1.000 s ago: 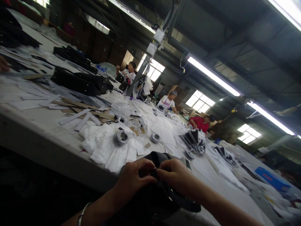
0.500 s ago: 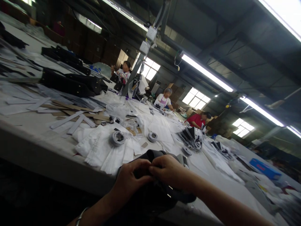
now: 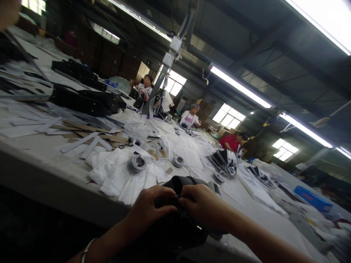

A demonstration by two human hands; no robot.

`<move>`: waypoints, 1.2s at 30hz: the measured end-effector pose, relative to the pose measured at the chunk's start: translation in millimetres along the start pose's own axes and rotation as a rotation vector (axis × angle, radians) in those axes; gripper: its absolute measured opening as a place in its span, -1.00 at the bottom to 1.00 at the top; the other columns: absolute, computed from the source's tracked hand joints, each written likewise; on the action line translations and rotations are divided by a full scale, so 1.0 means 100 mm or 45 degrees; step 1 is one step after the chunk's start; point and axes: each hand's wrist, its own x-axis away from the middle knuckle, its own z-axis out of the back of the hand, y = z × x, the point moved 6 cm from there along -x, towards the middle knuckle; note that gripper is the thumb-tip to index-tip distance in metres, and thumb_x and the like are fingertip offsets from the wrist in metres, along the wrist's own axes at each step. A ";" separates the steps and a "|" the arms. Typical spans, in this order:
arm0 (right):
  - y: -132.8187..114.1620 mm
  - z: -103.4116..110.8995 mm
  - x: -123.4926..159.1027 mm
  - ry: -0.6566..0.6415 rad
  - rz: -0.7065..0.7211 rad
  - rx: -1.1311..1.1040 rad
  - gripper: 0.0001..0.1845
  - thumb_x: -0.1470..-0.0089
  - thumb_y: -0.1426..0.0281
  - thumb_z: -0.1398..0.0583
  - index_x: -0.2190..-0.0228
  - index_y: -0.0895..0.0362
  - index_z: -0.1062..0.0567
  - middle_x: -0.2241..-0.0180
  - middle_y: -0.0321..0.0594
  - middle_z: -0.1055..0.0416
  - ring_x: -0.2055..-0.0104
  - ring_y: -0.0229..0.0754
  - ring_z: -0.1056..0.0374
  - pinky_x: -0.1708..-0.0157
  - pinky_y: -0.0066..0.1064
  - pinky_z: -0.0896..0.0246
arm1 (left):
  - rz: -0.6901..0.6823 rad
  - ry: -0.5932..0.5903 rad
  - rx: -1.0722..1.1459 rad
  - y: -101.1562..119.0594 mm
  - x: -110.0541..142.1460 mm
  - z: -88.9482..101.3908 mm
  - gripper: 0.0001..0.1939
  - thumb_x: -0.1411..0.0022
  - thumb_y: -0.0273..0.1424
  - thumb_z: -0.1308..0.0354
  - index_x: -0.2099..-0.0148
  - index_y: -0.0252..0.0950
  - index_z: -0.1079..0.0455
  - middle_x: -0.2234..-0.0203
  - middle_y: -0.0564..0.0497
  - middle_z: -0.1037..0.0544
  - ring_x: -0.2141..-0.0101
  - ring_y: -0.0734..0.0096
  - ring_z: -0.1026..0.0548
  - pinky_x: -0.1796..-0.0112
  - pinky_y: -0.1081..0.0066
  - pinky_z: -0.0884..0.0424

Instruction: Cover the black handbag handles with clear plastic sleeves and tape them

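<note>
A dark black bag (image 3: 178, 230) with small metal fittings is at the table's near edge, its lower part lost in shadow. My left hand (image 3: 149, 206) grips its upper edge, thumb and fingers closed on the black material. Close beside it, my right hand (image 3: 199, 201) pinches the same edge, fingertips almost meeting those of the left. Whatever small part lies between the fingertips is too dark to make out. Behind my knuckles arches a black band (image 3: 189, 180) of the bag.
White pouches (image 3: 109, 173), a tape roll (image 3: 138, 163) and a smaller roll (image 3: 178, 160) lie just beyond. Cardboard strips (image 3: 82, 128) and black bags (image 3: 82, 100) are at left, a blue box (image 3: 312, 198) at right. Several people work across the table.
My hands stay on the bag's edge, with the fingertips shifted slightly. Part of another person has come into view at the upper left. The view has moved a little.
</note>
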 end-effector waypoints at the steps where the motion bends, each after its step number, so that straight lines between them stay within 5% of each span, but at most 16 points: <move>1: -0.01 -0.01 -0.02 0.013 0.002 0.008 -0.80 -0.11 0.34 -0.13 0.47 0.11 -0.51 0.53 -0.31 -0.44 0.49 -0.30 -0.29 0.54 -0.44 0.14 | 0.013 0.013 0.027 -0.03 0.00 -0.02 -0.71 -0.01 -0.40 -0.40 0.15 -0.19 -0.56 0.25 0.05 -0.66 0.20 0.28 -0.58 0.13 0.41 -0.47; 8: -0.06 -0.02 -0.08 0.044 0.041 -0.016 -0.81 -0.15 0.36 -0.13 0.46 0.11 -0.49 0.52 -0.31 -0.46 0.45 -0.26 -0.36 0.49 -0.46 0.05 | 0.091 0.089 0.131 -0.12 0.00 -0.01 -0.75 -0.03 -0.39 -0.39 0.18 -0.21 -0.56 0.28 0.06 -0.66 0.21 0.28 -0.58 0.16 0.41 -0.47; 10: -0.06 -0.01 -0.05 0.096 0.047 0.028 -0.85 -0.15 0.29 -0.17 0.34 0.08 -0.50 0.44 -0.29 -0.51 0.37 -0.19 -0.41 0.45 -0.44 0.00 | 0.118 0.074 0.171 -0.12 -0.01 0.02 -0.76 -0.06 -0.42 -0.37 0.16 -0.20 -0.55 0.26 0.06 -0.66 0.20 0.28 -0.59 0.12 0.40 -0.47; 12: -0.05 0.02 -0.01 0.175 0.039 0.125 -0.69 -0.05 0.17 -0.28 0.19 0.04 -0.49 0.31 -0.25 -0.53 0.27 -0.08 -0.44 0.40 -0.40 -0.03 | 0.150 0.047 0.197 -0.11 -0.02 0.05 -0.74 -0.10 -0.44 -0.33 0.11 -0.19 -0.53 0.22 0.06 -0.66 0.17 0.28 -0.59 0.09 0.40 -0.47; 14: -0.05 0.02 0.02 0.193 0.056 0.212 -0.56 0.08 0.13 -0.37 0.15 0.00 -0.51 0.20 -0.23 -0.52 0.20 -0.01 -0.44 0.37 -0.38 -0.06 | 0.152 0.034 0.125 -0.10 -0.01 0.07 -0.73 -0.12 -0.47 -0.31 0.09 -0.17 -0.52 0.20 0.07 -0.66 0.16 0.29 -0.60 0.07 0.39 -0.48; 16: -0.07 0.01 0.01 0.150 0.103 0.241 -0.65 0.07 0.16 -0.38 0.21 -0.02 -0.57 0.18 -0.25 -0.50 0.21 -0.04 -0.45 0.35 -0.38 -0.09 | 0.068 0.040 -0.058 -0.05 -0.01 0.09 -0.75 -0.12 -0.48 -0.31 0.11 -0.16 -0.53 0.22 0.06 -0.66 0.17 0.28 -0.60 0.09 0.39 -0.49; 19: -0.06 0.04 -0.03 0.114 0.162 0.206 -0.78 0.01 0.24 -0.36 0.25 -0.03 -0.61 0.23 -0.30 -0.52 0.26 -0.11 -0.46 0.37 -0.40 -0.10 | -0.260 0.043 -0.344 0.10 -0.02 0.09 -0.80 -0.16 -0.47 -0.30 0.13 -0.19 -0.53 0.26 0.03 -0.66 0.23 0.29 -0.61 0.17 0.41 -0.52; 25: -0.03 0.14 -0.09 0.081 0.292 0.104 -0.72 -0.02 0.25 -0.33 0.17 0.00 -0.60 0.21 -0.28 -0.55 0.19 -0.10 -0.46 0.29 -0.41 -0.16 | -1.243 -0.048 -0.797 0.57 0.04 0.04 -0.78 -0.34 -0.56 -0.06 0.00 -0.38 -0.42 0.31 -0.12 -0.67 0.28 0.27 -0.63 0.23 0.37 -0.58; 27: -0.03 0.15 -0.09 0.061 0.293 0.107 -0.72 -0.02 0.26 -0.32 0.18 0.01 -0.60 0.23 -0.27 -0.56 0.20 -0.09 -0.46 0.30 -0.41 -0.16 | -1.397 -0.095 -0.926 0.65 0.06 0.05 -0.79 -0.35 -0.58 -0.03 0.01 -0.43 -0.41 0.30 -0.16 -0.68 0.27 0.23 -0.63 0.22 0.32 -0.60; 32: 0.03 0.18 -0.12 0.059 0.230 0.211 -0.75 0.03 0.30 -0.31 0.23 0.00 -0.62 0.28 -0.27 -0.58 0.24 -0.06 -0.47 0.37 -0.38 -0.12 | -1.262 -0.118 -1.021 0.41 0.15 0.38 -0.80 -0.36 -0.56 -0.03 0.03 -0.37 -0.43 0.27 -0.11 -0.66 0.21 0.31 -0.59 0.15 0.40 -0.56; 36: 0.07 0.22 -0.14 0.020 0.208 0.219 -0.76 0.04 0.30 -0.31 0.25 0.00 -0.62 0.28 -0.26 -0.59 0.23 -0.05 -0.48 0.36 -0.39 -0.13 | -0.899 0.147 -1.090 -0.02 0.41 1.09 -0.83 -0.37 -0.46 -0.04 0.12 -0.20 -0.46 0.32 0.02 -0.64 0.24 0.37 -0.60 0.10 0.46 -0.51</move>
